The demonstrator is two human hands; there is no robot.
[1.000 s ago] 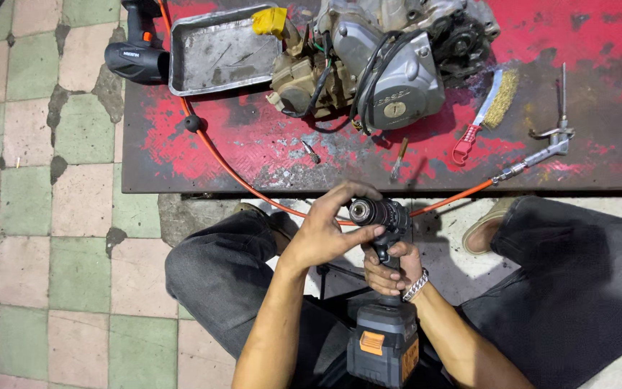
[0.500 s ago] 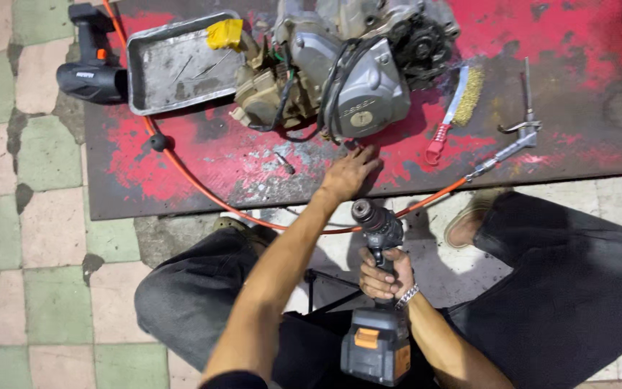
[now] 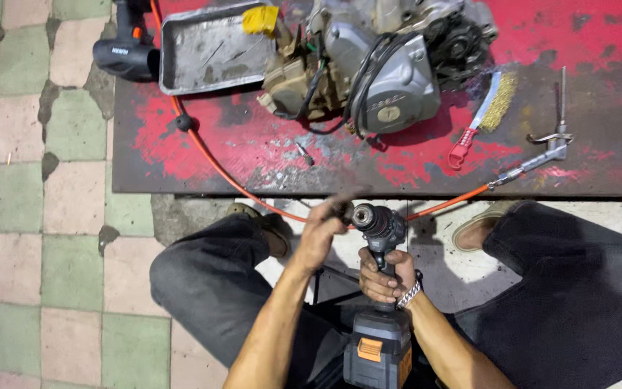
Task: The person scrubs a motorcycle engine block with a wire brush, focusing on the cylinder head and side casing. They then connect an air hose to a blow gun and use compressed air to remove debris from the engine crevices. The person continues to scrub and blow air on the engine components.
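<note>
Your right hand (image 3: 385, 277) is wrapped around the drill (image 3: 377, 288) at lower centre, your left hand (image 3: 323, 232) pinches something blurred at its chuck (image 3: 363, 215), and the engine (image 3: 376, 68) above sits untouched.

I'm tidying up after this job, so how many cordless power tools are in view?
2. A black cordless drill with an orange-trimmed battery is in the right hand, by the left hand. Another black power tool lies on the floor tiles, top left. More may sit off-frame.
</note>
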